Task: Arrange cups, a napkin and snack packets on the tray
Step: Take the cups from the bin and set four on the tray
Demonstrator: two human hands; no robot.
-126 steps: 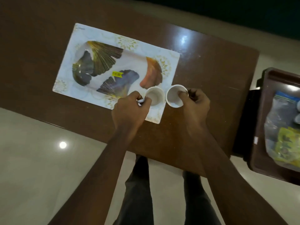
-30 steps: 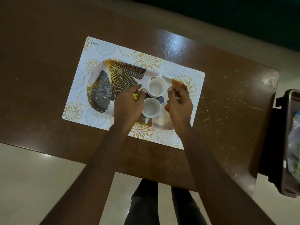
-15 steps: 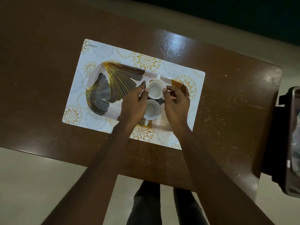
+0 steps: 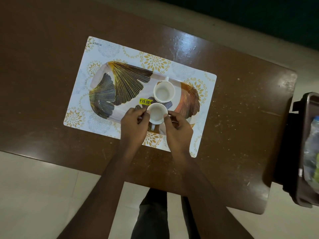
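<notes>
An oval tray [image 4: 124, 83] printed with gold and dark leaves lies on a white floral placemat [image 4: 103, 49]. Two empty white cups stand on the tray's right half. The far cup [image 4: 164, 91] stands free, its handle pointing away from me. The near cup [image 4: 157, 113] has its handle towards me. My left hand [image 4: 133, 125] touches its left rim with thumb and fingertips. My right hand [image 4: 177, 129] pinches its right rim. A yellow price sticker [image 4: 145, 101] sits on the tray beside the cups.
The mat lies on a dark brown table [image 4: 241, 118] whose near edge runs just below my wrists. At the far right a dark tray [image 4: 300, 152] on a stand holds plastic snack packets [image 4: 312, 152]. Pale floor tiles and my legs show below.
Both hands have slid back from the far cup to the near cup and now hold its rim. The far cup is left standing alone.
</notes>
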